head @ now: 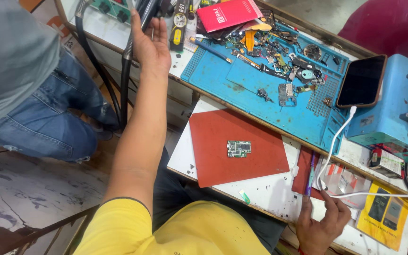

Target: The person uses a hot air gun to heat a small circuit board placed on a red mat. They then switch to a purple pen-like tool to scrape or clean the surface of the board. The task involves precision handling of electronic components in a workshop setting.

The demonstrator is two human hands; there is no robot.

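The right hand [321, 222] rests at the desk [270, 193] edge, fingers loosely spread, holding nothing. Left of it, on the red mat [234, 146], lies a circuit board [239, 148], long axis crosswise. Beyond, the left hand [149, 42] grips a black hose [127, 61].

one circuit board [238, 148], one red mat [223, 156], one smartphone [361, 81]

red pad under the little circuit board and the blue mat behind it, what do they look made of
Red pad: probably silicone or rubber, matte, thin, lying flat with no glare. Blue mat: likely moulded silicone, matte, with raised ridges and small grid compartments. Circuit board: rigid green laminate with metal-looking shields.
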